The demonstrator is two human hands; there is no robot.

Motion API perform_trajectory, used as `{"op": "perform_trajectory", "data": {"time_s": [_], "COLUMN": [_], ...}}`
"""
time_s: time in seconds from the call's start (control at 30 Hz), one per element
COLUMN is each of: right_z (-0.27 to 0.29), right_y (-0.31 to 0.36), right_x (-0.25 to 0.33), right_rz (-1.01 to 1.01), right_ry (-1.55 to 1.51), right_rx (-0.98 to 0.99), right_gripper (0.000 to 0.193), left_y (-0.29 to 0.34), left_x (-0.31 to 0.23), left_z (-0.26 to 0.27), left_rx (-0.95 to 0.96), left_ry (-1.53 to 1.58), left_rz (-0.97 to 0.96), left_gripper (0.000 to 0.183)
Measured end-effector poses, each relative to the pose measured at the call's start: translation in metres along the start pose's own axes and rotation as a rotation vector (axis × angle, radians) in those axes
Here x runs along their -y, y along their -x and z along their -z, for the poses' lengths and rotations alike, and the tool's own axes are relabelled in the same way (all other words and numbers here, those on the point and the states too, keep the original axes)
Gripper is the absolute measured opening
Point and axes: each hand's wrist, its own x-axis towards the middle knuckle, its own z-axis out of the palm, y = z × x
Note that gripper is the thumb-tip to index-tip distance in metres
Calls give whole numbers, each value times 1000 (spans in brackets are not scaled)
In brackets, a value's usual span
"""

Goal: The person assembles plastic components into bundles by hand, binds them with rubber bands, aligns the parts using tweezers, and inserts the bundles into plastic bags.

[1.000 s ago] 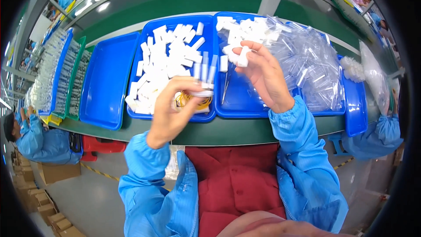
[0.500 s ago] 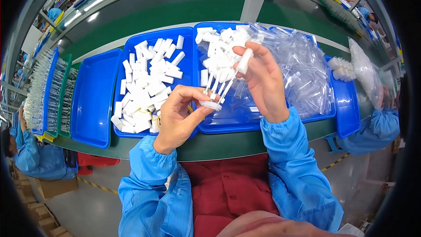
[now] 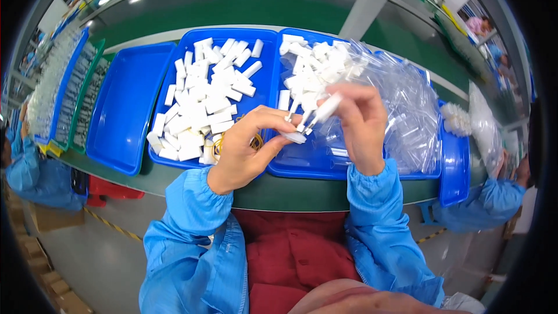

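Tilting lower since before — right hand (image 3: 363, 125) fingers pinching white cap (image 3: 325, 109); left hand (image 3: 247, 148) fingers gripping tubes (image 3: 295, 123).

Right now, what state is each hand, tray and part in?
left hand: pinching a small white part at the fingertips.
right hand: gripping a white tube piece, tilted.
middle blue tray: scattered with white blocks, yellow rubber bands at its near edge.
left blue tray: nothing visible inside.
right blue tray: heaped with clear plastic sleeves.
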Motion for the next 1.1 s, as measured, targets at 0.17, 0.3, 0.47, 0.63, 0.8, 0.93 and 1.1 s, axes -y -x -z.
{"op": "perform_trajectory", "data": {"time_s": [0.17, 0.3, 0.47, 0.63, 0.8, 0.93, 1.1], "right_z": [-14, -19, -24, -73, -99, -90, -75], "right_y": [2, 12, -7, -61, -111, -100, -93], "right_x": [-10, -9, 5, -1, -86, -106, -63], "right_rz": [159, 43, -138, 292, 468, 387, 262], "right_ry": [36, 40, 403, 1076, 1295, 1169, 1044], "right_rx": [231, 111, -162, 451, 614, 717, 491], "right_gripper": [12, 14, 22, 22, 32, 19, 29], "left_y": [4, 5, -1, -14, -8, -1, -5], "left_x": [-1, -4, -2, -6, 6, 9, 2], "left_z": [14, 11, 25, 58, 61, 48, 41], "left_rx": [27, 15, -277, -902, -772, -634, -650], "left_ry": [-155, -299, -567, -557, -529, -560, -595], "left_rz": [-172, -298, -367, -186, -73, -108, -249], "left_gripper": [36, 37, 39, 30, 31, 36, 35]}}
